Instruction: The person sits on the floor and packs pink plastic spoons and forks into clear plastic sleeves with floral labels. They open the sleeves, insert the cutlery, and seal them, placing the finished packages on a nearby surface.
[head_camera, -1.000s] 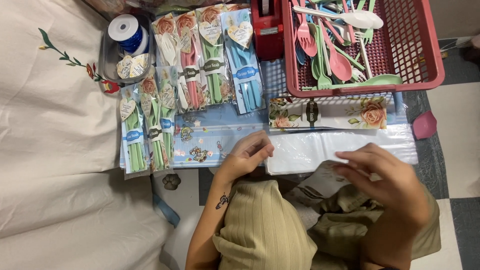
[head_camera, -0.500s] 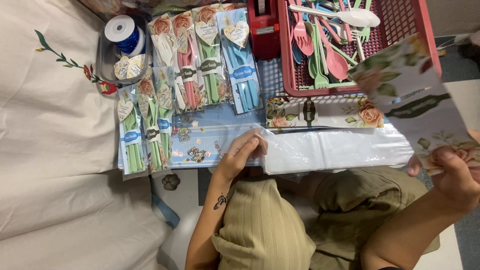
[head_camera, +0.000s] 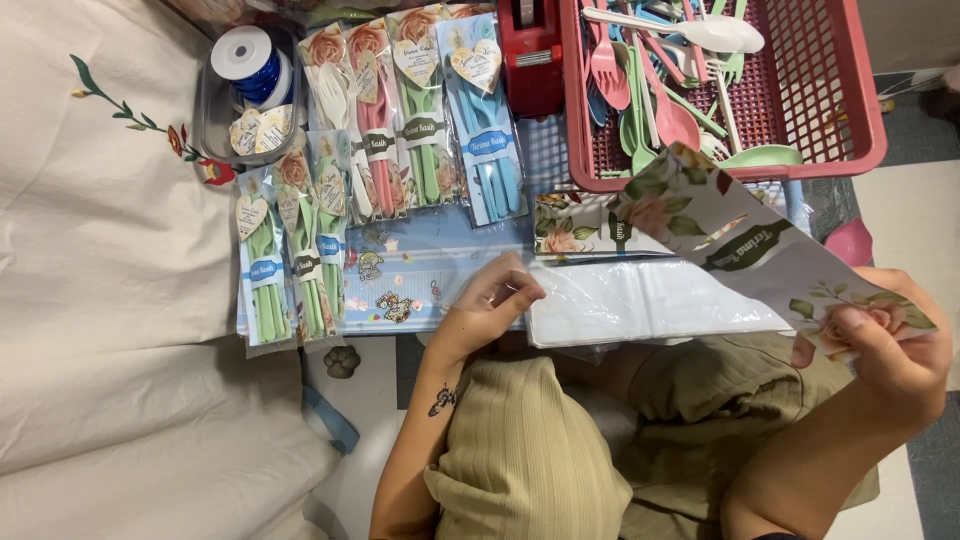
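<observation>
A home craft corner: embroidered cloth (head_camera: 110, 200), packed cutlery favours (head_camera: 400, 120), ribbon spool (head_camera: 245, 55), red basket (head_camera: 850, 90).

Red basket (head_camera: 850, 110), blue ribbon spool (head_camera: 250, 62), floral-patterned white bag (head_camera: 740, 240), flower-embroidered cream cloth (head_camera: 90, 230).

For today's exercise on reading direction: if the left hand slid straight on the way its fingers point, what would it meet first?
The left hand points right along the table edge, so it would probably meet the stack of clear plastic bags first; its fingertips are already at the stack's near end.
</observation>
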